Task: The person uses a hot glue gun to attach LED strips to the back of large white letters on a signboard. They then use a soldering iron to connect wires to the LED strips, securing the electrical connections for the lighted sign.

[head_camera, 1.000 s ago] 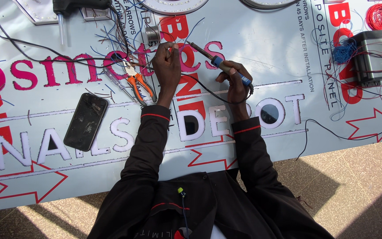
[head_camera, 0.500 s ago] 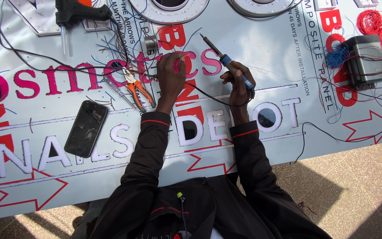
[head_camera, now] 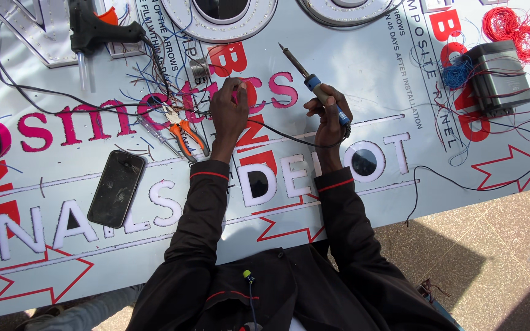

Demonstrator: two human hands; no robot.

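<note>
A soldering iron (head_camera: pixel 314 81) is held in the right hand (head_camera: pixel 329 119), the fingers closed around its blue handle like a pen, so that the metal tip points up and to the left, lifted clear of the sign panel (head_camera: pixel 369 55). This grip keeps the hot end away from the skin. Its black cord runs from the handle leftward beneath the left hand (head_camera: pixel 228 110).

The left hand lies just left of the iron, palm down on the panel, with its fingertips pinched narrow over a pink letter; whether a wire is caught between them cannot be told. The hand appears pressed there to steady something small.

Further left of the iron, orange-handled pliers (head_camera: pixel 185 132) lie within easy reach amid a tangle of thin wires (head_camera: pixel 148 79), and a small solder spool (head_camera: pixel 199 68) stands just above them. A black phone (head_camera: pixel 116 188) rests face up below and left of the pliers. A black glue gun (head_camera: pixel 93 27) is set at the far upper left. Above the iron, two large ringed letter shells (head_camera: pixel 219 15) sit at the panel's top edge. Well to the right of the iron, a dark box (head_camera: pixel 498 76) is seen with red wire coils (head_camera: pixel 513 27) and blue wire beside it.
</note>
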